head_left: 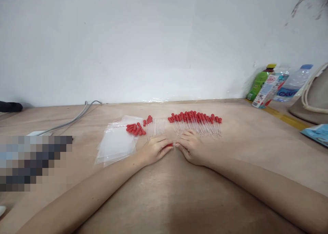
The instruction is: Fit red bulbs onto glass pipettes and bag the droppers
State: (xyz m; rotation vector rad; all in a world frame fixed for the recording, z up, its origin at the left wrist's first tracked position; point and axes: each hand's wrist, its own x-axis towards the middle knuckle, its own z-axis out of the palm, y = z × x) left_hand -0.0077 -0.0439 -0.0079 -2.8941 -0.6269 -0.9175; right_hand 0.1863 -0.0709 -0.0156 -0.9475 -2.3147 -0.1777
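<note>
My left hand is closed on a red rubber bulb, of which only a sliver shows between the fingers. Facing it, my right hand pinches a clear glass tube whose end meets the bulb; most of the tube is hidden by the fingers. Beyond my left hand lie several bare glass tubes side by side, with a pile of loose red bulbs to their left. Past my right hand, a row of droppers with red bulbs lies with the glass ends toward me.
Clear zip bags lie stacked at left, near a grey cable. At the right rear stand a green bottle, a carton and a water bottle, beside a beige bag-like container and a blue packet. A white wall closes the back.
</note>
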